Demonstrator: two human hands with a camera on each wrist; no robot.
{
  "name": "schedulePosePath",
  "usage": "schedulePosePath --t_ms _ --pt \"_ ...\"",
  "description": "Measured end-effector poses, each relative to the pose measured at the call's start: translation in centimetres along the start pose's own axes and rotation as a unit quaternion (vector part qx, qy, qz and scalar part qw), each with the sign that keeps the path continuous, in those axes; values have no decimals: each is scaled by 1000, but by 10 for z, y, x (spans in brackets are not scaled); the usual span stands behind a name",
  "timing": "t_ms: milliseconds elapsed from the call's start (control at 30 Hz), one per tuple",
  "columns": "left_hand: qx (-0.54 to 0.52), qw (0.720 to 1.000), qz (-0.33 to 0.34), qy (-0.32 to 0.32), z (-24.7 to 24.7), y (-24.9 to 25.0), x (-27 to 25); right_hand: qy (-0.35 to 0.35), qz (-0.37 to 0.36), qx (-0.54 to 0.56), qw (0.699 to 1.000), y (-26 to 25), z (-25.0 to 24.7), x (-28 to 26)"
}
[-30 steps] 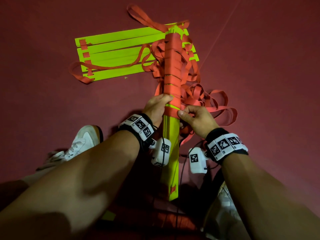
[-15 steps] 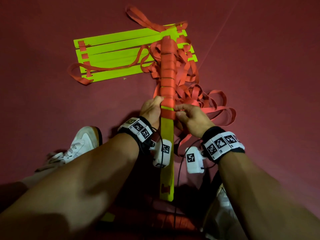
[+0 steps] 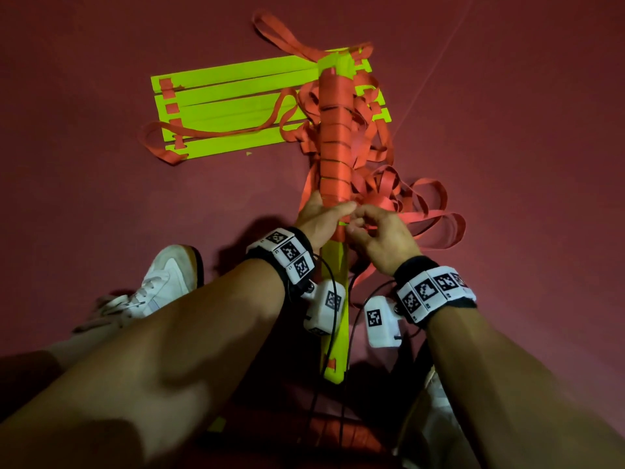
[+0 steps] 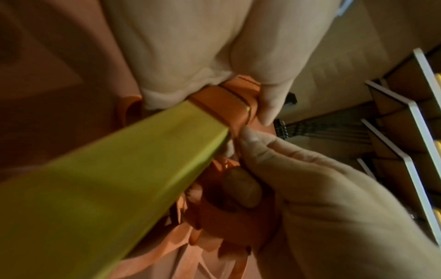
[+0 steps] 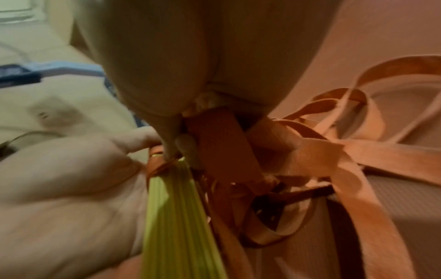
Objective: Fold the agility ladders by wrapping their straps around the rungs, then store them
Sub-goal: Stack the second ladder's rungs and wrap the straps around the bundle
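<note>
A stack of neon-yellow rungs (image 3: pixel 334 299) points away from me over the maroon floor, its far half wound in orange strap (image 3: pixel 334 147). My left hand (image 3: pixel 324 218) grips the stack at the lowest wrap, thumb across the top. My right hand (image 3: pixel 375 231) pinches the loose orange strap (image 5: pixel 219 147) right beside the bundle's edge. In the left wrist view the yellow bundle (image 4: pixel 107 179) runs under the left thumb (image 4: pixel 269 94) and the right hand's fingers (image 4: pixel 298 169) curl on strap. Loose strap loops (image 3: pixel 422 211) pile at the right.
A second ladder, flat yellow rungs (image 3: pixel 236 106) with orange strap trailing over them, lies on the floor at far left. My white shoe (image 3: pixel 162 282) sits at left, another (image 3: pixel 436 418) at lower right. An orange-wrapped bundle (image 3: pixel 341 434) lies by my feet.
Both hands slid slightly up the bundle and closer together. The right hand brought the strap against the bundle's edge, by the left thumb.
</note>
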State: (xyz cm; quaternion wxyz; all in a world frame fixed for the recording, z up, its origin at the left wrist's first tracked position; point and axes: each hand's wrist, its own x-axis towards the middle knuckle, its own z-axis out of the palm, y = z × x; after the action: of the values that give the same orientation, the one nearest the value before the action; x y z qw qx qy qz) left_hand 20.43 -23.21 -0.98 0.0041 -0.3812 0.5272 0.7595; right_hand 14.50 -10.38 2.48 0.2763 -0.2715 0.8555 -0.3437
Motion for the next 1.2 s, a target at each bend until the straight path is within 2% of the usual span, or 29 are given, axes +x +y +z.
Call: schedulePosePath --t_ms 67,167,233,333,433,567,800,900,1000,1100,1200 --pt "3 999 -4 32 -1 -4 6 5 -9 -68 998 0 3 4" --pt "19 998 -8 65 -3 -10 11 -32 15 -131 991 0 2 10" --pt "14 998 -17 64 -3 -13 13 -33 15 -102 994 -3 1 12" --pt "7 997 -36 68 -1 -14 16 -1 -21 -51 998 -9 2 12" --pt "2 996 -40 86 -1 -13 19 23 -14 -35 999 -2 5 9" --pt "10 994 -23 104 -6 -9 16 -23 2 -62 998 5 1 3" --pt "-37 996 -28 81 -11 -13 25 -79 17 -67 994 7 -9 5" --pt "-2 998 -4 60 -9 -23 30 -85 11 -66 994 9 -7 5" --pt "24 999 -17 16 -7 -30 31 -73 8 -69 995 7 -8 3" --pt "1 1000 -21 6 -8 -26 29 -64 33 -15 997 10 -11 3" --pt "-27 999 -16 34 -7 -23 26 -79 59 53 994 14 -10 2"
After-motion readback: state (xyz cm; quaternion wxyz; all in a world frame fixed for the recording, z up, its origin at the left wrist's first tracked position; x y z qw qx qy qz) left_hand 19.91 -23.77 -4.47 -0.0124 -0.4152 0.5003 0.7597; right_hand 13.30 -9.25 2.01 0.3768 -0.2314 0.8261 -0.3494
